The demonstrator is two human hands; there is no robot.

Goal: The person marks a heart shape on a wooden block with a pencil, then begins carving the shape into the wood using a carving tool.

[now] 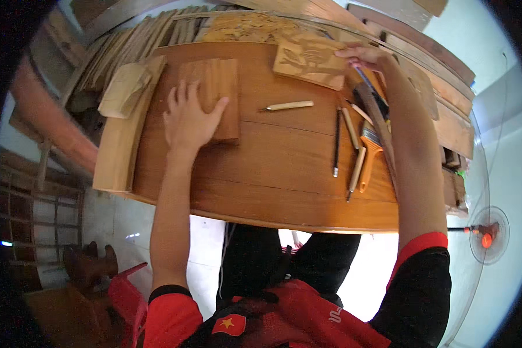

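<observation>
My left hand lies with fingers spread on a plain brown wooden board at the left of the table. At the far right, my right hand grips the right edge of a carved wooden panel, lighter in colour, with a raised leafy pattern. The panel looks tilted; whether it rests on the table I cannot tell. Between the two pieces lies a carving tool with a pale wooden handle and a dark tip.
Right of centre lie a black pencil, an orange-handled paintbrush and several pale-handled carving tools. Thick wooden blocks stand along the left edge. Stacked planks line the right, and wood shavings lie beyond the table.
</observation>
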